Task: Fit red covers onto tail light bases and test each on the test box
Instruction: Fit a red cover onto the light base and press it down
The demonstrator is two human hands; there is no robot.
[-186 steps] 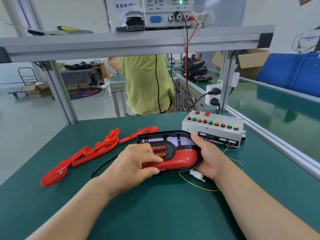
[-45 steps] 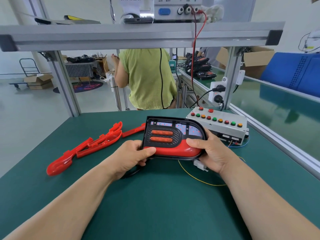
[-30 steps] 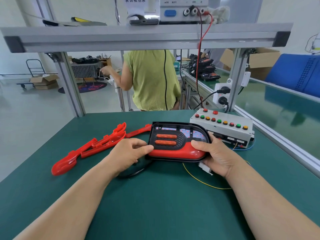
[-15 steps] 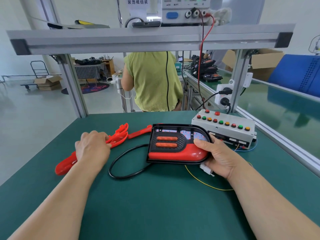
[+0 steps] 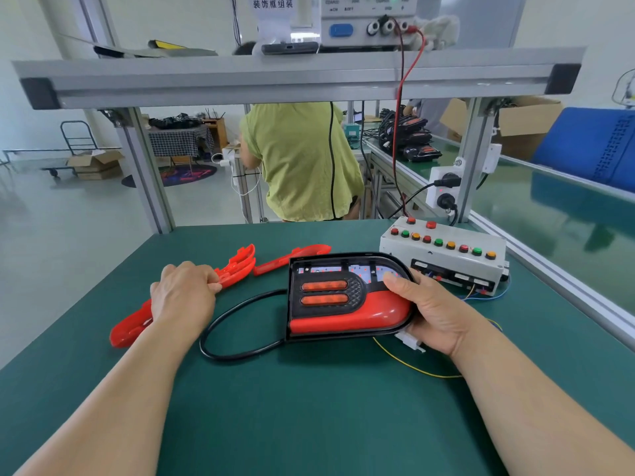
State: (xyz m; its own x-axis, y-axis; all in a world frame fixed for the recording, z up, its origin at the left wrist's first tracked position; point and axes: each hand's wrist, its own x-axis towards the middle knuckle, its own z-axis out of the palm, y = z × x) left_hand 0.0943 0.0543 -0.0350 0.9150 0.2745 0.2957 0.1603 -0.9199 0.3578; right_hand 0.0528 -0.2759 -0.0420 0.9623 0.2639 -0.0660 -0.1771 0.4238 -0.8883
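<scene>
Three loose red covers (image 5: 237, 266), perhaps, left hand (image 5: 184, 295) gripping one, right hand (image 5: 433, 314) clasping one tail light (image 5: 343, 304)

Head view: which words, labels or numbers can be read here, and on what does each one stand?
"装饰框组装": printed on the white paper sign on the top shelf.
"ON" and "OFF", faint but probably so: on the power supply beside the sign. Its other small print is too blurred to read.
Test box: the label strips on its front are too small to read.

floor (image 5: 68, 218) pale, glossy | aluminium shelf (image 5: 275, 84) overhead | cardboard boxes (image 5: 96, 163) on trolley | wall (image 5: 24, 32) white
</scene>
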